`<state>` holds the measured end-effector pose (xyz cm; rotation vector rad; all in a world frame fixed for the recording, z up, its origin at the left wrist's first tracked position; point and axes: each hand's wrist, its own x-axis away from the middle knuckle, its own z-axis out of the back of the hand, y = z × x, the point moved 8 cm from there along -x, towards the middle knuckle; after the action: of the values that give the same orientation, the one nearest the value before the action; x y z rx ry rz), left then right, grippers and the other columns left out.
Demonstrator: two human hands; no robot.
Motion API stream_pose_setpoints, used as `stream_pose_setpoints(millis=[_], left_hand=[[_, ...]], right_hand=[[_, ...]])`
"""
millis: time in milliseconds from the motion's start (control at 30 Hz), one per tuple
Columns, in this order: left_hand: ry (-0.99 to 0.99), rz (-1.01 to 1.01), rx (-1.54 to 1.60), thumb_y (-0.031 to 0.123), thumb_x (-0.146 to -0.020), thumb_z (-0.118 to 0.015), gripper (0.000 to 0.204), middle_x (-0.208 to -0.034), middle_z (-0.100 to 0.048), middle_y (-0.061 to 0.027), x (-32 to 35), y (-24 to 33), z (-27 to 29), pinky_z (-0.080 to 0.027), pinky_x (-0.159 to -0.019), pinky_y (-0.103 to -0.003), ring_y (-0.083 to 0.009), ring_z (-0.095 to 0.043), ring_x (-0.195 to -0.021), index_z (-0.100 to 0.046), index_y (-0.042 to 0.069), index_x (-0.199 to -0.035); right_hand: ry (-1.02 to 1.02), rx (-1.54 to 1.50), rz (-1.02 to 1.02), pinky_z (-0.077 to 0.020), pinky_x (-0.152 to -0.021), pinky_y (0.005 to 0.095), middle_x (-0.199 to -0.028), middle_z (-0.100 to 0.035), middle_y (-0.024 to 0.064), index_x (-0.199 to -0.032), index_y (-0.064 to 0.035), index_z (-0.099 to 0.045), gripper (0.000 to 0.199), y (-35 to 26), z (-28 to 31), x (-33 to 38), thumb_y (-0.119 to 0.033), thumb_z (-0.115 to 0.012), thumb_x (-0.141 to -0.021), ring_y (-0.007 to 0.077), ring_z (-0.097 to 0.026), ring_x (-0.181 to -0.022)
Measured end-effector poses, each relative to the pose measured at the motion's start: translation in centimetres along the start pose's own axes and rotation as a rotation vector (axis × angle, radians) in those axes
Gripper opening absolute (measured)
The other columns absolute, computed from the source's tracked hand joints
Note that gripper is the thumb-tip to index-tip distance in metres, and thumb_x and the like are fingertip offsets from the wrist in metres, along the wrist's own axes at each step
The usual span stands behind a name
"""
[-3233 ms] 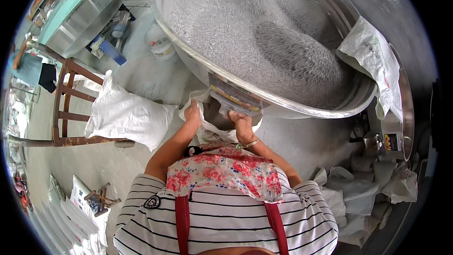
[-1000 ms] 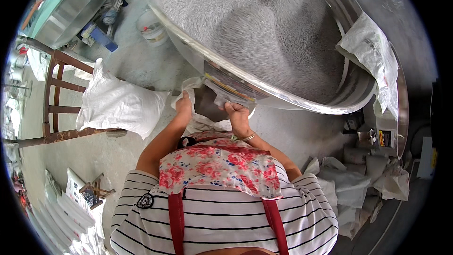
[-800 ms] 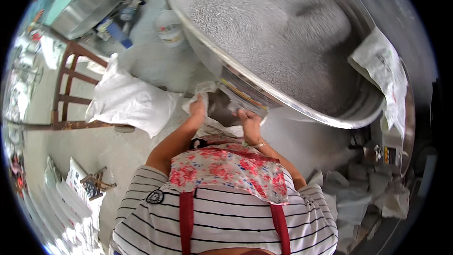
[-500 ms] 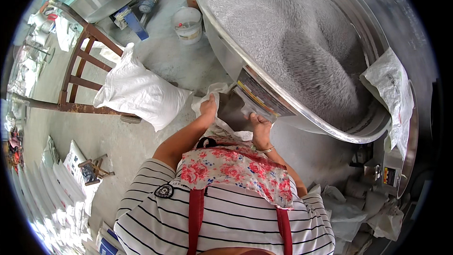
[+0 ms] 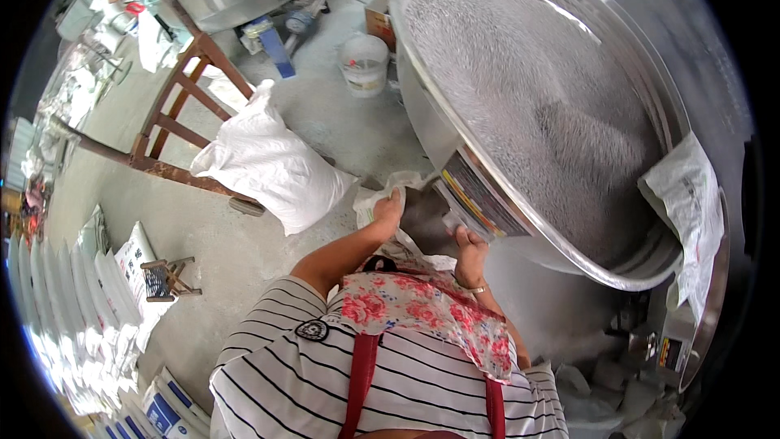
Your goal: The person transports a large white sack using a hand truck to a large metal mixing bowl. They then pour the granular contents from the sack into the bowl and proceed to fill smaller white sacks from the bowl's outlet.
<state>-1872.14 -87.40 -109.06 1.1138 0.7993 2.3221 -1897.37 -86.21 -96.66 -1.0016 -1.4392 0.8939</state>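
In front of my body, both hands hold the mouth of a white woven sack (image 5: 367, 210) spread apart, beside the wall of a large metal drum. My left hand (image 5: 388, 213) is closed on the sack's left rim. On the other side my right hand (image 5: 470, 258) pinches its right rim, thumb on top. The sack's dark inside shows between them; its lower part is hidden by my apron (image 5: 406, 301). Grey granules (image 5: 552, 106) lie heaped in the tilted drum (image 5: 406, 41), their surface streaked by motion.
A full white sack (image 5: 276, 171) leans by a wooden chair (image 5: 175, 126) on my left. A white bucket (image 5: 363, 65) stands beyond. Filled sacks (image 5: 73, 293) and a small folding stool (image 5: 169, 278) sit at lower left. Another sack (image 5: 686, 211) hangs over the drum's right rim.
The whole view has shifted, so the drum, chair and bucket appear farther right. Both hands keep their hold on the sack's rim. The granules' streaked surface has changed shape.
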Motion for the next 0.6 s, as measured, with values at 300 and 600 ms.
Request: stream_pose_setpoints(millis=[300,600], left_hand=[[-0.039,0.050,0.146,0.050,-0.084,-0.042,0.060,-0.098,-0.059,-0.0254,1.8,1.0,0.4,-0.042,-0.082,-0.042,-0.0396,-0.055,-0.093,-0.062,-0.005,-0.092],[-0.014,0.024,0.077,0.051,-0.085,-0.039,0.062,-0.093,-0.060,-0.0270,1.6,0.8,0.1,-0.041,-0.082,-0.042,-0.0401,-0.055,-0.092,-0.063,-0.006,-0.088]], right_hand=[[-0.001,-0.163,0.057,-0.0411,-0.069,0.0237,-0.076,-0.062,0.0039,-0.080,0.0037,-0.064,0.019,-0.2,-0.3,0.1,-0.013,-0.056,-0.087,0.0099,-0.054,-0.072],[-0.010,-0.089,0.061,-0.0417,-0.076,0.0254,-0.079,-0.063,0.0063,-0.081,0.0040,-0.063,0.021,-0.2,0.1,0.0,-0.014,-0.055,-0.088,0.0124,-0.057,-0.077]])
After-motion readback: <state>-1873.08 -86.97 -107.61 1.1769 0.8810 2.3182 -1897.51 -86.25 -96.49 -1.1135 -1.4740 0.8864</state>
